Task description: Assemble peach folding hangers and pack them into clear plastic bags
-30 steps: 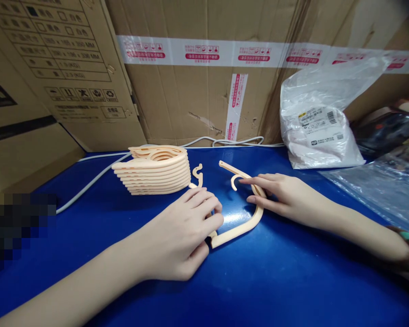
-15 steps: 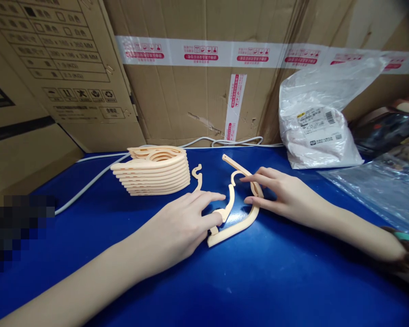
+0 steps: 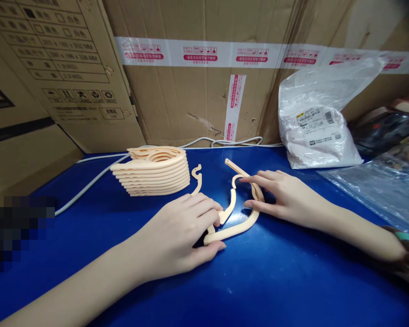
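left hand (image 3: pixel 184 227) over one end of the folding hanger (image 3: pixel 240 229) on my table (image 3: pixel 266 281), grip unclear; right hand (image 3: pixel 282 196) loosely spread at its bend. likely light, stiff; i'd hold there.

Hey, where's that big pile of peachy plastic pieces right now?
In the head view, the pile sits left of centre on the blue table, beyond the left hand and before the taped cardboard.
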Tool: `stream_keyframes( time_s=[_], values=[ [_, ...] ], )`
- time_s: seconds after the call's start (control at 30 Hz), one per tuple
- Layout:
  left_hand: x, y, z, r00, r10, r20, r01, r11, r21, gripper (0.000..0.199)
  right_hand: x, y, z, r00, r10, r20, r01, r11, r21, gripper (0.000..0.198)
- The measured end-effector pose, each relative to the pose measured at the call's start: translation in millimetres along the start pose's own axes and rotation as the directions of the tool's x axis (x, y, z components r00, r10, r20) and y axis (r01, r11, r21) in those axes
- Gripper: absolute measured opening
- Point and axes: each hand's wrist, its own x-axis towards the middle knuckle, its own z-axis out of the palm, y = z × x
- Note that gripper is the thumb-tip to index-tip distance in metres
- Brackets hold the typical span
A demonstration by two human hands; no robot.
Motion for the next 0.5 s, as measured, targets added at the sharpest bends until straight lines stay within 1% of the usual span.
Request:
stream_keyframes(
  time_s=[0.2, 0.33, 0.5],
  values=[
    [0.2, 0.4, 1.3, 1.000, 0.022, 0.006, -0.022, 1.000, 0.000, 0.004, 0.3, -0.4, -0.7, 0.999, -0.033, -0.023, 0.032, 0.999, -0.021, 0.051],
    [-0.1, 1.5, 1.7, 0.999, 0.036, -0.018, -0.036, 0.999, 0.016, 0.009, -0.3, 0.3, -0.3, 0.998, -0.058, -0.025, 0.057, 0.998, -0.011, 0.049],
    [0.1, 2.4, 1.2, 1.000, 0.031, -0.004, -0.031, 0.999, 0.026, 0.012, -0.5, 1.2, 1.4, 0.994, -0.109, -0.018, 0.108, 0.994, -0.009, 0.040]
  ],
)
